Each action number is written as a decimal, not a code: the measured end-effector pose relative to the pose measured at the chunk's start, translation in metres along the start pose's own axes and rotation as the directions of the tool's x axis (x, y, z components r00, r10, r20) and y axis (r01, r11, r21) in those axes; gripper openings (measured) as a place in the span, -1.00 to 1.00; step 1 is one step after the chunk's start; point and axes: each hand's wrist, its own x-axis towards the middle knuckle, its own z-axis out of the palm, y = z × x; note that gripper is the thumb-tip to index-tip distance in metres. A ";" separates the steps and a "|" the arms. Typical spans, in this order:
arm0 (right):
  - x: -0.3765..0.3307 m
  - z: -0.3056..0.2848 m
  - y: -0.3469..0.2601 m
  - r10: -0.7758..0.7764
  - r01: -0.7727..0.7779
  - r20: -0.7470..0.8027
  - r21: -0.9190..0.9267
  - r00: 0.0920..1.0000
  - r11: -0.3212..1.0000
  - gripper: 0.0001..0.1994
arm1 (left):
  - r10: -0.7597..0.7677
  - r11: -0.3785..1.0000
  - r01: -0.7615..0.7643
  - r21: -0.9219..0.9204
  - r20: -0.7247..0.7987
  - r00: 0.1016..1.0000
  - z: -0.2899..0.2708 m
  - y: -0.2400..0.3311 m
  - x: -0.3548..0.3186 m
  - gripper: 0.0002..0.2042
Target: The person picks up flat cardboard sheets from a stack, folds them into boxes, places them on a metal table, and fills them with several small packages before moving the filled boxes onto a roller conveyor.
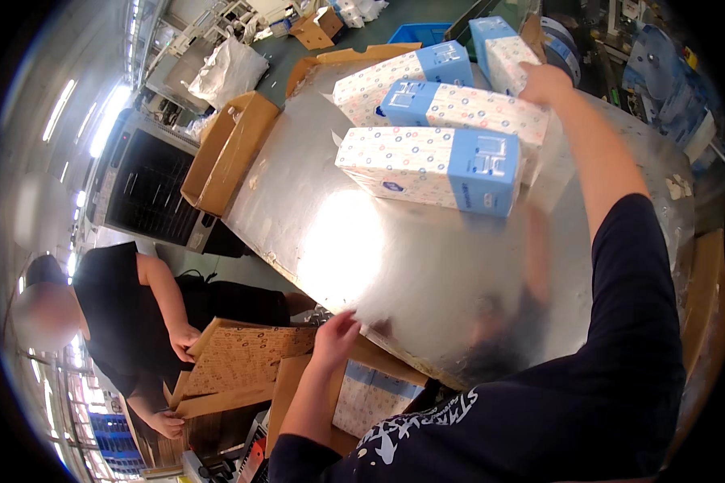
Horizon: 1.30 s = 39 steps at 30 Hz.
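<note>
My right arm reaches across the metal table to its far side. There my right hand grips the right edge of a tilted blue-and-white package. Three more packages of the same patterned kind lie close by: a rear one, a middle one and a front one. My left hand hovers at the table's near edge with nothing visible in it, fingers loosely bent and a little apart. Below it stands a cardboard box with a patterned white-and-blue package inside.
At the lower left a co-worker holds a cardboard carton with both hands. An empty-looking open carton sits at the table's left edge. The shiny metal table reflects a bright light. Behind it are a blue bin and a roll.
</note>
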 end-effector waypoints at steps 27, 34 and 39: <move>-0.322 0.028 0.023 -0.394 -0.556 0.535 0.828 0.748 0.069 -0.31 | 0.282 0.624 0.253 -0.739 0.515 0.810 0.093 0.087 -0.083 -0.17; -0.308 -0.055 -0.058 -0.615 0.074 0.090 0.969 0.783 0.236 -0.34 | 0.245 0.692 -0.150 -0.706 0.034 0.969 0.007 0.092 -0.144 -0.08; -0.382 -0.106 -0.139 -0.894 0.496 -0.109 0.857 0.434 0.136 -0.35 | 0.412 0.836 -0.518 -0.181 -0.417 0.810 -0.155 0.059 -0.259 -0.24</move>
